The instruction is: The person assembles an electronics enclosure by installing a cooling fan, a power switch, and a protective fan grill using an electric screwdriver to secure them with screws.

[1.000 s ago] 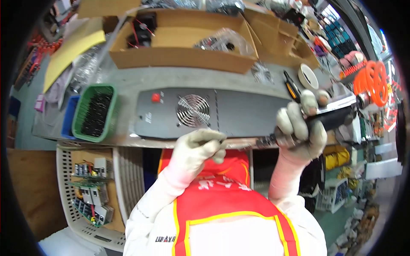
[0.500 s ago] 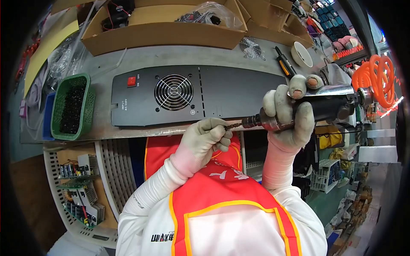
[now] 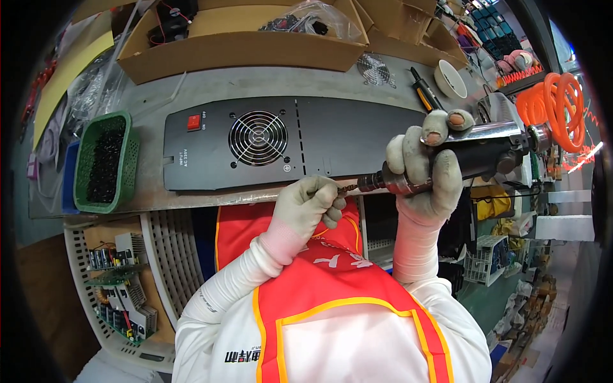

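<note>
My right hand (image 3: 426, 159), in a pale glove with some fingertips bare, is wrapped round a black and silver air screwdriver (image 3: 480, 153), which lies nearly level. Its bit points left toward my left hand (image 3: 311, 202). Gloved too, that hand is pinched closed round the tip of the bit (image 3: 348, 189); whether a screw sits there is hidden by the fingers. Just beyond both hands a dark grey metal panel (image 3: 370, 137) lies on the bench. It carries a round chrome fan grille (image 3: 258, 138) and a red rocker switch (image 3: 193, 122).
Left of the panel stands a green basket (image 3: 131, 159) of small black screws. Cardboard boxes (image 3: 249, 60) line the back. A screwdriver (image 3: 426, 90), a white bowl (image 3: 440, 80) and a loose grille (image 3: 375, 69) lie back right. An orange coiled hose (image 3: 565, 115) hangs right; a crate (image 3: 80, 268) holds circuit boards below left.
The air screwdriver and my right hand have shifted slightly left. My left hand keeps its pinch at the bit. The panel stays on the bench.
</note>
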### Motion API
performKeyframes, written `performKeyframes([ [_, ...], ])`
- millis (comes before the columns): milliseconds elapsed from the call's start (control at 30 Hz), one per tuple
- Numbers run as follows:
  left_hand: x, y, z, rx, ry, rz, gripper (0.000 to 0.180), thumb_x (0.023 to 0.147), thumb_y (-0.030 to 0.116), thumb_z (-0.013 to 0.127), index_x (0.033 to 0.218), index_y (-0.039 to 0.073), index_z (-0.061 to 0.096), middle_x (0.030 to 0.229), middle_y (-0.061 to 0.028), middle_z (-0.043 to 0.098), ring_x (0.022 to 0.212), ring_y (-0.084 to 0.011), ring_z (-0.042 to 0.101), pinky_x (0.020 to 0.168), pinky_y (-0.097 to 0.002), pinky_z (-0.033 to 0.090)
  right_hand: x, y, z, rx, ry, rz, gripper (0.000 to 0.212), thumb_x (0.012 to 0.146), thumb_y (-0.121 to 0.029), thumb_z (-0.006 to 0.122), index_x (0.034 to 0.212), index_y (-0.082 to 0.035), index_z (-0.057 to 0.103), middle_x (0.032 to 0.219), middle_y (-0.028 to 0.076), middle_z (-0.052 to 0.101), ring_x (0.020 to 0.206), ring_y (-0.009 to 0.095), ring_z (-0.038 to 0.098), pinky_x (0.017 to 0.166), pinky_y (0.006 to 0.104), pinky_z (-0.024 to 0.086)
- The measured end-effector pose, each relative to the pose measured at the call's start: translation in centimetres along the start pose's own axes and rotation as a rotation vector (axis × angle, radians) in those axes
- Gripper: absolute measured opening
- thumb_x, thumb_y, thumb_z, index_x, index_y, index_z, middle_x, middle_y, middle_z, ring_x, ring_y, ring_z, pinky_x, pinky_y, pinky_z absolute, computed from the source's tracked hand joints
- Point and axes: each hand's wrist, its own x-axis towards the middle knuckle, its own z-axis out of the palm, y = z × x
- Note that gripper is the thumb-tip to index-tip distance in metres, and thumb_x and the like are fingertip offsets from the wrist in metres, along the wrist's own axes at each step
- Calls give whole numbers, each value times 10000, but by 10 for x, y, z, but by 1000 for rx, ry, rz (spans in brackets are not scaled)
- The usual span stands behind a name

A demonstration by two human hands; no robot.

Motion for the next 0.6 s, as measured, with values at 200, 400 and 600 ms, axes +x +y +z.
performKeyframes([
  [200, 4, -8, -3, -286, -137, -65, 395, 952, 377, 556, 1024, -11, 552, 833, -59, 614, 656, -113, 589, 576, -223, 488, 2, 2, 2, -25, -10, -31, 454, 824, 41, 500, 1260, -77, 455, 1034, 103, 592, 413, 59, 338, 457, 271, 355],
  [400, 3, -4, 0, -322, -107, -88, 401, 955, 382, 546, 1030, -12, 543, 846, -59, 609, 653, -106, 586, 577, -219, 491, 0, 3, 0, -14, 28, -10, 456, 828, 37, 494, 1268, -74, 450, 1033, 104, 592, 405, 60, 329, 456, 271, 351],
  [600, 4, -6, -3, -273, -87, -84, 384, 970, 364, 533, 1025, -15, 550, 826, -62, 615, 633, -104, 583, 561, -218, 489, 0, 3, 1, 2, 32, -2, 447, 835, 26, 516, 1265, -77, 451, 1031, 106, 592, 405, 62, 331, 463, 273, 351],
])
